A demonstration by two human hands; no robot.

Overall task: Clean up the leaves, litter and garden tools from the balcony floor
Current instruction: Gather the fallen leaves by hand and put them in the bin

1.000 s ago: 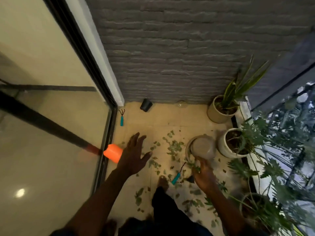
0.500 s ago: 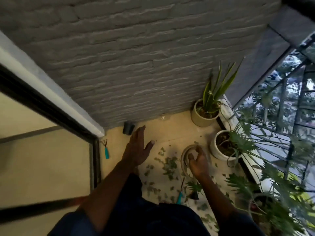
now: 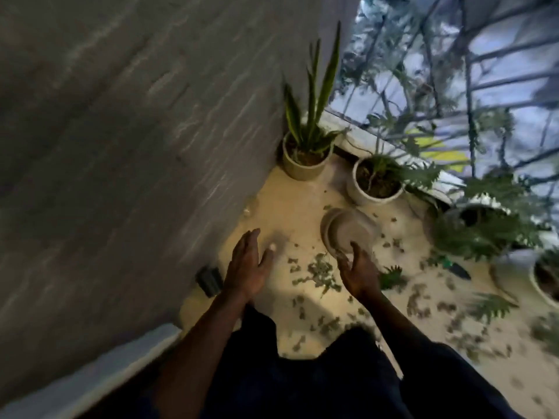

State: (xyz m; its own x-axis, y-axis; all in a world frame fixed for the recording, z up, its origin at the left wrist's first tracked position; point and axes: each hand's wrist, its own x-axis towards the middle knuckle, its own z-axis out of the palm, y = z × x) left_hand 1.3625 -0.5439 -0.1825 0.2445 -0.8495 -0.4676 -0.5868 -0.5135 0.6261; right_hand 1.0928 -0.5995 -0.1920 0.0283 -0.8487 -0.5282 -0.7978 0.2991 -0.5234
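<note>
Nearest you, your dark trousers (image 3: 302, 373) filled the bottom of the view. Just past them your left hand (image 3: 246, 267) hovered over the floor (image 3: 290, 201), fingers straight and spread, holding nothing. Your right hand (image 3: 358, 275) was out beside it, fingers loosely curved, tips at the near rim of the dish (image 3: 351, 231). Pinching that rim or only touching it? I couldn't tell through the blur.

Around your hands lay the job itself: leaves (image 3: 320, 270) strewn over the floor, thickest just left of your right hand and trailing off to the right. A black pot (image 3: 208, 281) lay by the wall (image 3: 121, 146), just left of your left wrist. Further right, a trowel (image 3: 455, 267) lay among the leaves, well apart from both hands.

By my read you were right at the start, dealing with the dish, with nothing gathered yet. The next move called for settling that dish, then sweeping the leaves into one heap with the free left hand, low and flat.

Beyond stood the snake plant (image 3: 305, 158) in the corner and a white pot (image 3: 375, 182) by the railing (image 3: 484, 86). Pots on the right were cut off by the edge, the whole view was smeared, and a pale glint by the wall was too vague to name.
</note>
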